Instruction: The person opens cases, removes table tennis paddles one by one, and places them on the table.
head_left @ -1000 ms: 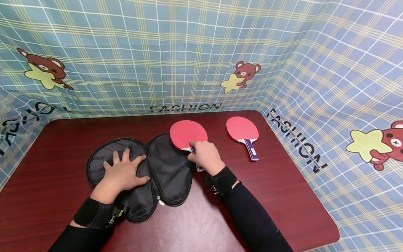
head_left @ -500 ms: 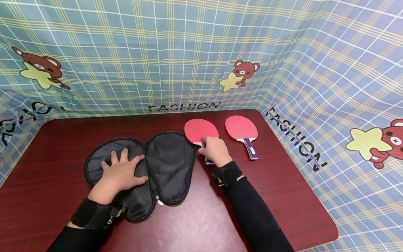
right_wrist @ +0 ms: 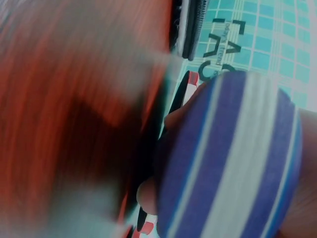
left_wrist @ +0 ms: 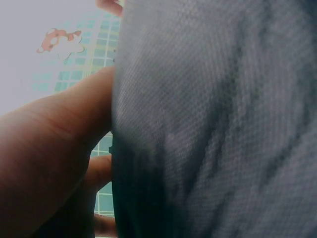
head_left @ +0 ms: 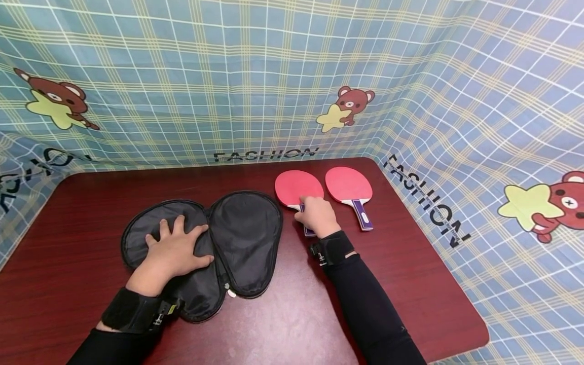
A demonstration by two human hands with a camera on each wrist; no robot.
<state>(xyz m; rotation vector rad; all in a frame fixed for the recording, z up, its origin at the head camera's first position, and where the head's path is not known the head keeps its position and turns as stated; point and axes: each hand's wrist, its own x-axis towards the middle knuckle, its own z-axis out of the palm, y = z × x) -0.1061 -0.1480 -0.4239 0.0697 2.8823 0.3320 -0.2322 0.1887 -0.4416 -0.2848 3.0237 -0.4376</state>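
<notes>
A black zip case (head_left: 246, 243) lies unfolded on the table, its two paddle-shaped halves side by side. With fingers spread, my left hand (head_left: 175, 251) rests on the left half. Its dark lining (left_wrist: 213, 119) fills most of the left wrist view. My right hand (head_left: 318, 215) grips a red table tennis paddle (head_left: 296, 186) by its handle, right of the case. Large in the right wrist view is the purple and white striped handle end (right_wrist: 233, 158). Just right of that paddle lies a second red paddle (head_left: 348, 183), its handle angled toward me.
The dark red wooden table (head_left: 283, 324) has rounded corners. Around its back and sides hangs blue checked cloth (head_left: 269, 91) printed with bears and lettering. A pale zip pull (head_left: 231, 293) sits at the case's near edge, between the halves.
My right hand has moved the gripped paddle rightward, from overlapping the case's right half to beside the second paddle. The left hand has stayed on the case.
</notes>
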